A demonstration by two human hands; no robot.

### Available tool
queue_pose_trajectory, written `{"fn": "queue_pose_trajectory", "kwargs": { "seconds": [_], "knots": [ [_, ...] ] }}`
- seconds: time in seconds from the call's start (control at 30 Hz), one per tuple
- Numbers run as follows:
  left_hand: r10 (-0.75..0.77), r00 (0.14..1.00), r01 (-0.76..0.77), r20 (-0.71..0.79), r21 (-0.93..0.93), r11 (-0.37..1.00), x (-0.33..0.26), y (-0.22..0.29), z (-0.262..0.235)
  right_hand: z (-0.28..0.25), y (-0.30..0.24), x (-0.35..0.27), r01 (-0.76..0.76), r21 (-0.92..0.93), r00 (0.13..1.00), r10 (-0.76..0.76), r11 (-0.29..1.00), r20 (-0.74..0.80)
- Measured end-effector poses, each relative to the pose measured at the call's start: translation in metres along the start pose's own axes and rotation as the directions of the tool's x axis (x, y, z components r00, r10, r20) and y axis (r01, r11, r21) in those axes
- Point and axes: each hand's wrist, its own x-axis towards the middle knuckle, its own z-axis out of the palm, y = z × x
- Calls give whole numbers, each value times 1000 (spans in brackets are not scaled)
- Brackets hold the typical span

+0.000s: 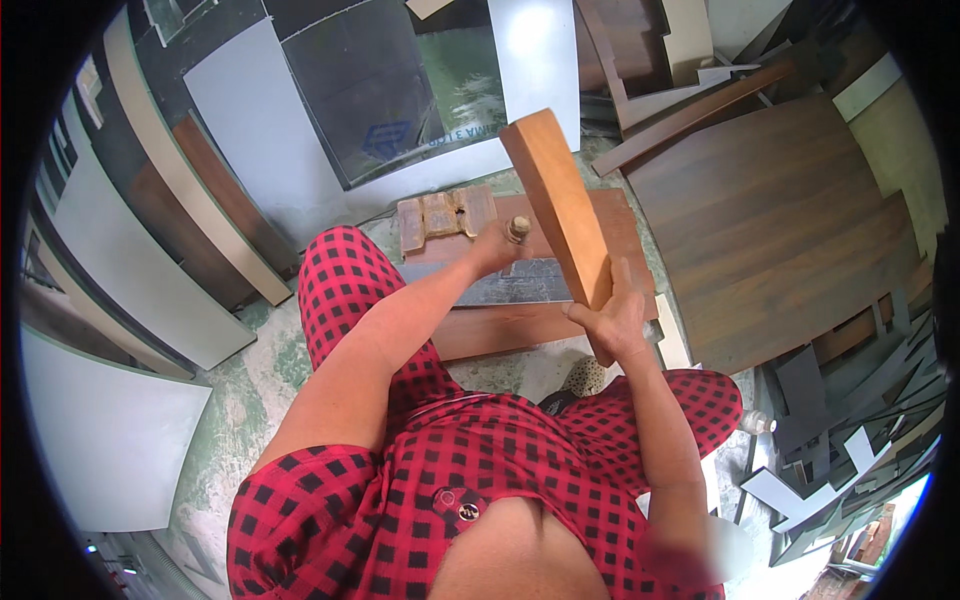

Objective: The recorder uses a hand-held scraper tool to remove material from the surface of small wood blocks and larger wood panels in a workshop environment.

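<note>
My right hand (618, 318) is closed round the lower end of a long, thick block of orange-brown wood (565, 195), which stands raised and leans to the left at its far end. My left hand (492, 248) makes a fist around a short round-ended tool handle (518, 229). Only the top of that handle shows; whatever lies below the fist is hidden. Under both hands is a low reddish-brown wooden board (490, 333) with a dark grey slab (520, 284) lying across it. Just beyond the left fist sits a worn, notched wooden piece (443, 215).
White and black panels (265, 120) lean at the far side. Curved boards (130, 230) stand on the left. A wide dark brown panel (770, 230) lies to the right, with scattered offcuts (830, 420) nearer. My bent legs in red checked cloth flank the low board.
</note>
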Motion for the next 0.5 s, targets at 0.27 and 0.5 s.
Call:
{"fn": "queue_pose_trajectory", "kwargs": {
  "seconds": [0.27, 0.5],
  "knots": [
    [84, 992, -72, -96, 124, 990, -5, 15, 10, 4, 5, -1, -72, -303, 974, 133, 950, 184],
    [-18, 999, 20, 26, -71, 997, 0, 3, 12, -1, 5, -6, 151, -70, 962, -163, 986, -219]
  ]
}}
